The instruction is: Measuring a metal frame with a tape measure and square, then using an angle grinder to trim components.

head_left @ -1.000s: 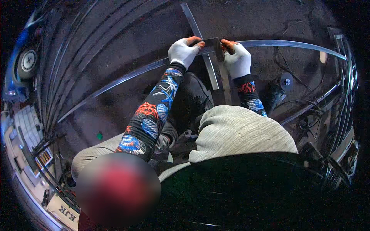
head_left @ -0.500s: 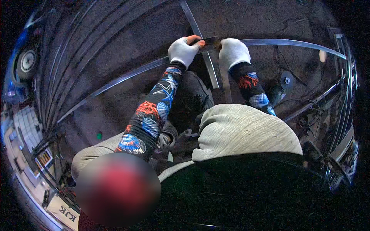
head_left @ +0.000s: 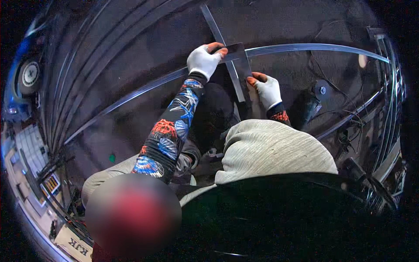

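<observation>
Two gloved hands work at one dark flat plate (head_left: 239, 65), which lies where a long curved metal bar (head_left: 305, 47) crosses a straight metal strip (head_left: 233, 76). That crossing serves as the reference for all that follows.

Left hand (head_left: 204, 61): white glove with orange fingertips, at the upper left corner of the plate, just left of the crossing. Grip narrow, thumb and fingers pinched on the plate's top edge. A patterned sleeve (head_left: 170, 131) in blue, red and white runs from this hand down and to the left.

Right hand (head_left: 266, 89): same kind of glove, below and to the right of the crossing. Its fingertips press on the plate's right edge. Whether the thumb closes under the plate cannot be told, so the grip on this side is contact only.

Plate: rests flat over the strip, its top edge level with the curved bar, held between both hands.

Surroundings: dark ground below the crossing. To the right of the crossing, well apart, a small black tool (head_left: 312, 107) with a cable lies on the ground. Far left of the crossing, a wheel (head_left: 29, 76) on a blue body. A grey hooded garment (head_left: 275, 150) fills the space below the crossing.
</observation>
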Tool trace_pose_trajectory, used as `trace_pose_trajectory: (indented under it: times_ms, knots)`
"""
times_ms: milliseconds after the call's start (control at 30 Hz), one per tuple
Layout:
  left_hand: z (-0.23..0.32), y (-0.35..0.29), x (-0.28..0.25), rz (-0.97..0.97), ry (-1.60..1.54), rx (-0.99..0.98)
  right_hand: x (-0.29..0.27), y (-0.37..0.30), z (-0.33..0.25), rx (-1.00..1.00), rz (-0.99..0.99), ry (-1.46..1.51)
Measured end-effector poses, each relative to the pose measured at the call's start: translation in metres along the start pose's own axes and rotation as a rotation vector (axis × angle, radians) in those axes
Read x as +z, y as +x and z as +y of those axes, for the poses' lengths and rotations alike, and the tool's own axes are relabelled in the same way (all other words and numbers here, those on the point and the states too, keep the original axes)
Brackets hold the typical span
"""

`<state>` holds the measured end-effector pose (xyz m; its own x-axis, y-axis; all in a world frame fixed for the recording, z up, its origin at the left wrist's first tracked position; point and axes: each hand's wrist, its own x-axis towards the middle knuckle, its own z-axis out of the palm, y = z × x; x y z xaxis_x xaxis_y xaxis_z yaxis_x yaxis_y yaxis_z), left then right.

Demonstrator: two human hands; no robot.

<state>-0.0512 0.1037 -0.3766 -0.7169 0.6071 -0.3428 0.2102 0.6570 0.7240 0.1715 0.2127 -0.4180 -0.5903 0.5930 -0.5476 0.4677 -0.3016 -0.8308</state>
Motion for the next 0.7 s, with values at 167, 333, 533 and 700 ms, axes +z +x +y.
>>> trace_pose_trajectory:
  times_ms: [167, 333, 533, 700]
  knots:
    - [-0.037, 0.034, -0.017, -0.35, 0.24, 0.197, -0.044, 0.006, -0.001, -0.06, 0.094, 0.187]
    - [-0.07, 0.034, -0.042, -0.613, 0.056, 0.005, -0.068, 0.007, -0.02, -0.148, -0.059, 0.563]
    - [-0.065, 0.028, -0.047, -0.492, 0.216, 0.079, -0.064, 0.001, -0.04, -0.185, -0.018, 0.589]
    - [-0.036, -0.01, -0.033, -0.105, 0.451, 0.274, -0.071, 0.002, -0.032, -0.18, -0.041, 0.508]
